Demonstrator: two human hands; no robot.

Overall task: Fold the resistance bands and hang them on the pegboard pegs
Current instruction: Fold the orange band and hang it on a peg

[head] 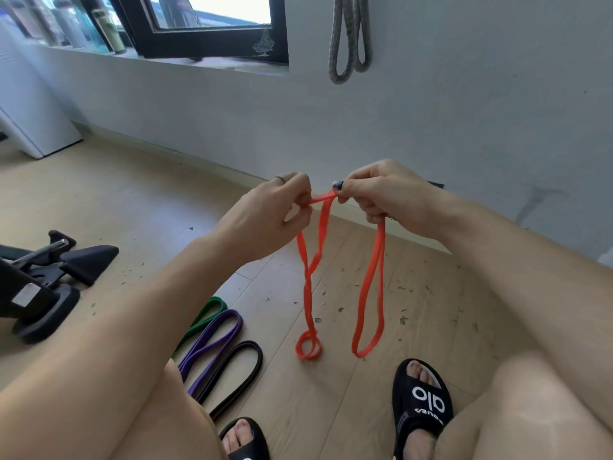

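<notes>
An orange resistance band [371, 287] hangs from both my hands in two long loops. My left hand [275, 210] pinches its top left, and that loop hangs twisted with its end curled on the floor. My right hand [381, 194] grips the top right, with a plain loop dropping below it. On the wood floor at lower left lie a green band [212, 310], a purple band [215, 340] and a black band [242, 370], side by side. A grey band [348, 38] hangs folded on the wall above. No pegboard shows in this view.
The black base of an exercise machine [49, 280] stands on the floor at the left. My feet in black slides [421, 403] rest below the orange band. A window with a dark frame [205, 31] and a white unit [30, 111] are at the upper left.
</notes>
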